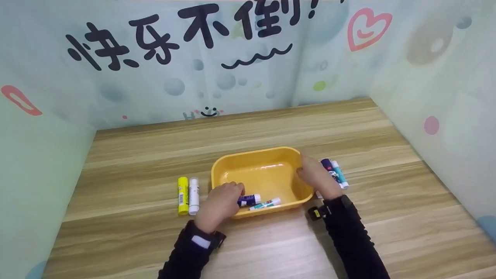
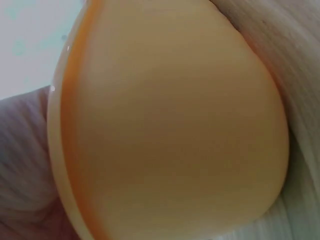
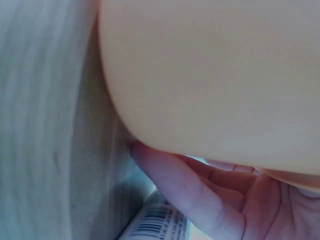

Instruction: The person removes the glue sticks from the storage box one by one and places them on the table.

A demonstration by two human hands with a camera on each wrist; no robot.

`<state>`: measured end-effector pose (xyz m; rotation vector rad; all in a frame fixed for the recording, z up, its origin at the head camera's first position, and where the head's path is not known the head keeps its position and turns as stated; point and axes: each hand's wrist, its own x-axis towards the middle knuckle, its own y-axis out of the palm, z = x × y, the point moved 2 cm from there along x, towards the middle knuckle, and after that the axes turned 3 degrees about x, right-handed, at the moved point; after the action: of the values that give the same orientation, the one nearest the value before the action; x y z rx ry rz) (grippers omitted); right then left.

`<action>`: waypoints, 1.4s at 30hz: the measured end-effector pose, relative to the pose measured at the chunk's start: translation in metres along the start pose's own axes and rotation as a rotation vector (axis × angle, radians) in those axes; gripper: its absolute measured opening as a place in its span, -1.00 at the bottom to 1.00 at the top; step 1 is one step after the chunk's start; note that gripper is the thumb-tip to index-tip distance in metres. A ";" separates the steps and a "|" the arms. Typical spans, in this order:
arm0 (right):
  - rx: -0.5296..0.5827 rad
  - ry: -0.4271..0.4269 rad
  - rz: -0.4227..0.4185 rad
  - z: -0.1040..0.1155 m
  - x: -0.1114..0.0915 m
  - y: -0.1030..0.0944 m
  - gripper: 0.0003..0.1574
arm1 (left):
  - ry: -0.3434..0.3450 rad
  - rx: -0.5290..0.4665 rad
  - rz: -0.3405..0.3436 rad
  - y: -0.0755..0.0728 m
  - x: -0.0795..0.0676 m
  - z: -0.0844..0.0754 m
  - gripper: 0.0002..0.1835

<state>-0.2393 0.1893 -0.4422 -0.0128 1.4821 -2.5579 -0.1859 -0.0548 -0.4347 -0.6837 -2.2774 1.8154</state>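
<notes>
A yellow plastic basket (image 1: 252,155) stands on the wooden table, a purple glue stick (image 1: 252,199) and a slim teal-and-white glue stick (image 1: 267,204) lying inside along its near wall. Over the near left rim reaches my left hand (image 1: 221,203), beside the purple stick; its fingertips are hidden, so a hold cannot be made out. My right hand (image 1: 319,176) grips the basket's right side. In the right wrist view a finger (image 3: 185,185) lies against the outer wall of the basket (image 3: 210,90). The left wrist view shows part of my left hand (image 2: 25,165) behind the rim.
Left of the basket a yellow glue stick (image 1: 183,195) and a white glue stick (image 1: 194,196) lie side by side. On the right, partly behind my hand, lie a dark blue glue stick (image 1: 326,164) and a teal one (image 1: 340,174). Printed fabric walls border the table (image 1: 135,240).
</notes>
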 end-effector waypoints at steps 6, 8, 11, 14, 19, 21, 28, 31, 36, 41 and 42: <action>0.004 0.033 0.007 -0.002 0.003 0.002 -0.50 | -0.019 0.047 -0.005 0.002 0.002 0.000 -0.78; -0.004 0.031 0.005 -0.003 0.003 0.002 -0.49 | -0.012 0.059 -0.018 0.002 0.002 0.000 -0.80; -0.001 0.026 0.005 -0.004 0.003 0.002 -0.50 | 0.002 0.067 -0.036 0.001 0.002 -0.001 -0.81; 0.010 0.032 0.012 -0.004 0.002 0.002 -0.49 | 0.021 0.061 -0.048 0.000 0.001 -0.001 -0.75; 0.019 0.056 0.021 -0.004 0.001 0.002 -0.50 | 0.031 0.013 -0.050 -0.001 0.002 0.000 -0.61; 0.019 0.053 0.021 -0.003 0.001 0.002 -0.50 | 0.029 -0.038 -0.057 -0.003 0.003 0.001 -0.61; 0.039 0.049 0.030 -0.002 0.001 0.002 -0.46 | 0.017 -0.265 -0.093 -0.011 0.003 0.006 -0.63; 0.038 0.057 0.030 -0.002 0.001 0.002 -0.45 | 0.033 -0.364 -0.143 -0.016 0.003 0.008 -0.63; 0.037 0.082 0.039 -0.003 0.003 0.002 -0.44 | 0.008 -0.571 -0.210 -0.024 0.002 0.012 -0.61; -0.007 0.026 0.002 -0.003 0.001 0.002 -0.48 | -0.029 -0.733 -0.252 -0.030 0.001 0.018 -0.61; -0.014 0.011 -0.007 -0.002 0.000 0.001 -0.48 | -0.034 -0.749 -0.259 -0.031 0.001 0.020 -0.61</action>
<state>-0.2393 0.1907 -0.4446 -0.0060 1.5068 -2.5566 -0.2021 -0.0771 -0.4100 -0.4009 -2.8960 0.8396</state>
